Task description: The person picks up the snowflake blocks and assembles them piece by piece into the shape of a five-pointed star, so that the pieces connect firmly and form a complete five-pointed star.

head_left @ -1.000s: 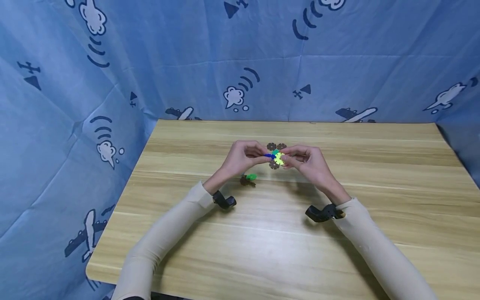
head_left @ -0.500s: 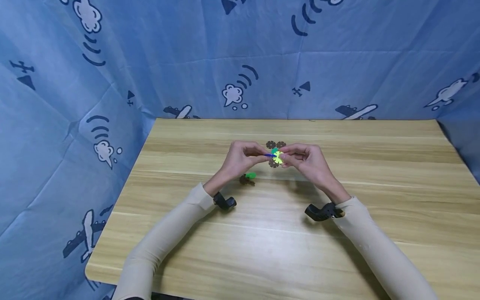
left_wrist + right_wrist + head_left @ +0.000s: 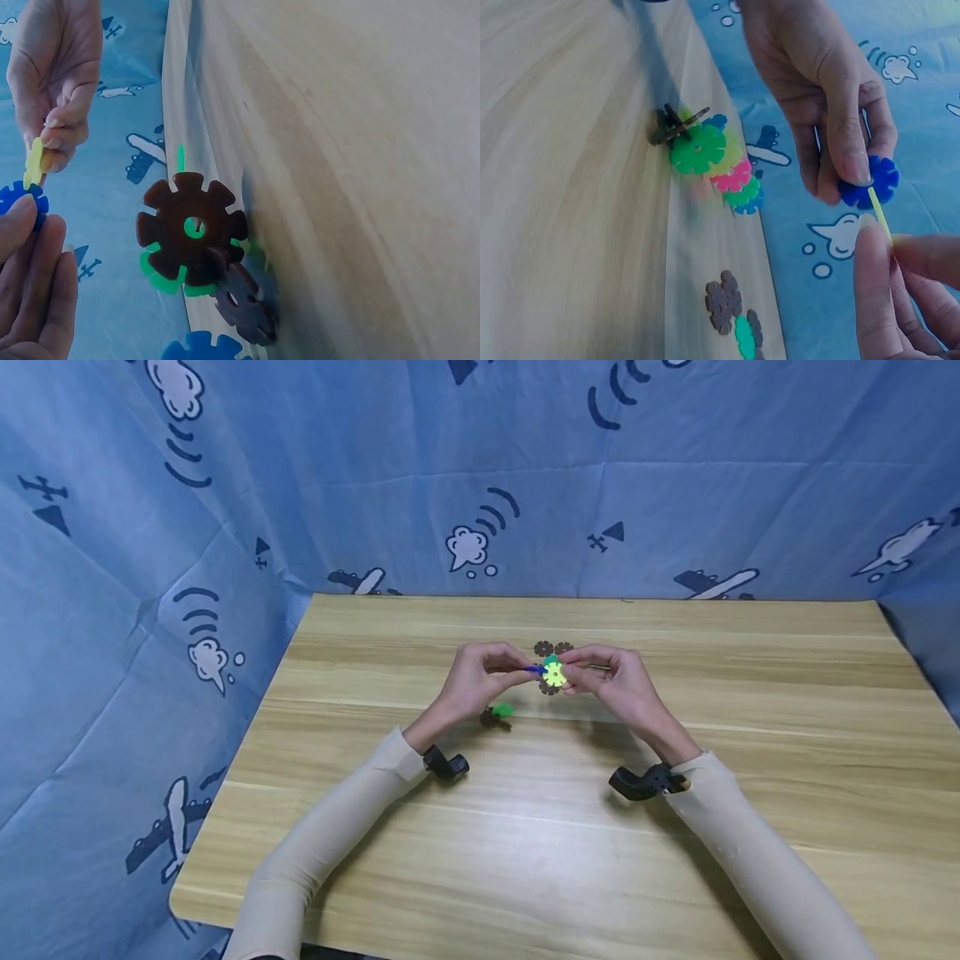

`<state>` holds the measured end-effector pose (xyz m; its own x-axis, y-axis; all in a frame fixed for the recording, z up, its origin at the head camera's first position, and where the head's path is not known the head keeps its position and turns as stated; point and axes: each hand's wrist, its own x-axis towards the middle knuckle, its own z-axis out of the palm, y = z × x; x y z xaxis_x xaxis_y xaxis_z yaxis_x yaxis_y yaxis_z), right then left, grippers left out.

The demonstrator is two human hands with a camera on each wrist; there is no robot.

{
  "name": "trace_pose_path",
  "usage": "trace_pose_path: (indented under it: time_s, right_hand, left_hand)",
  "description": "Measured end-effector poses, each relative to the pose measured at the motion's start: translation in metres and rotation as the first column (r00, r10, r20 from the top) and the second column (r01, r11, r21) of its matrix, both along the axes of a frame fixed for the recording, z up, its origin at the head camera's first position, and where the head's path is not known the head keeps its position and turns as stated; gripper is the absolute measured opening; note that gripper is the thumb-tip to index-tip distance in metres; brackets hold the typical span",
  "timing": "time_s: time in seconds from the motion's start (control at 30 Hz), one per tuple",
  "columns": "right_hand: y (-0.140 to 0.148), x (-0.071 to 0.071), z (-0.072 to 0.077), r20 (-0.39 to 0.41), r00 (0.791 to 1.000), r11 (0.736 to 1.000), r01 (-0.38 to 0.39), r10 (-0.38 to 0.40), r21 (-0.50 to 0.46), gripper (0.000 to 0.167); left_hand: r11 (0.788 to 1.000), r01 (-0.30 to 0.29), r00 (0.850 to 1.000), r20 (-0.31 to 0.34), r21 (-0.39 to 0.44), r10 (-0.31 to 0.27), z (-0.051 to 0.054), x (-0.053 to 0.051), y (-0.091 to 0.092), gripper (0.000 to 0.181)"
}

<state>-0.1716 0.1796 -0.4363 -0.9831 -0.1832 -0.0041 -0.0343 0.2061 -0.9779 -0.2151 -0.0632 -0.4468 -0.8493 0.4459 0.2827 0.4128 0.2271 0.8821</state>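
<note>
With the left hand [image 3: 480, 681] I'm pinching a blue notched plastic disc [image 3: 883, 181]. With the right hand [image 3: 621, 689] I'm pinching a yellow notched plastic disc [image 3: 551, 680] touching it.

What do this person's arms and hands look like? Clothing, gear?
The left sleeve and right sleeve are long, plain and pale beige. Each wrist wears a black angular device: left device, right device. Left hand and right hand are gloveless. No cables visible.
</note>
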Motion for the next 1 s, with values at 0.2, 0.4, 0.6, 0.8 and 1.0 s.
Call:
trace_pose_path:
  time_s: [0.2,0.4,0.6,0.8,1.0]
  right_hand:
    - [0.003,-0.002,-0.001,0.043,0.998,0.996,0.047,-0.044,-0.071,0.031]
    - [-0.003,-0.004,-0.003,0.033,0.999,0.996,0.036,-0.033,-0.085,0.033]
    - [-0.01,-0.003,-0.003,0.037,0.999,0.995,0.039,-0.035,-0.093,0.032]
    - [-0.01,-0.002,-0.002,0.043,0.999,0.982,0.037,-0.029,-0.183,0.031]
    - [-0.011,0.0,-0.002,0.049,0.998,0.966,0.047,-0.035,-0.254,0.021]
  left_hand:
    - [0.999,-0.035,0.999,-0.004,-0.005,0.035,0.0,-0.003,-0.007,0.01]
    - [1.0,-0.013,1.0,0.015,-0.014,0.013,-0.003,0.001,-0.007,0.013]
    - [1.0,0.008,1.0,-0.024,0.01,-0.008,-0.004,0.006,-0.001,0.01]
    - [0.999,-0.009,0.997,-0.081,0.04,0.012,-0.004,0.009,0.001,0.008]
    - [0.997,-0.033,0.993,-0.109,0.071,0.04,-0.003,0.01,0.003,0.008]
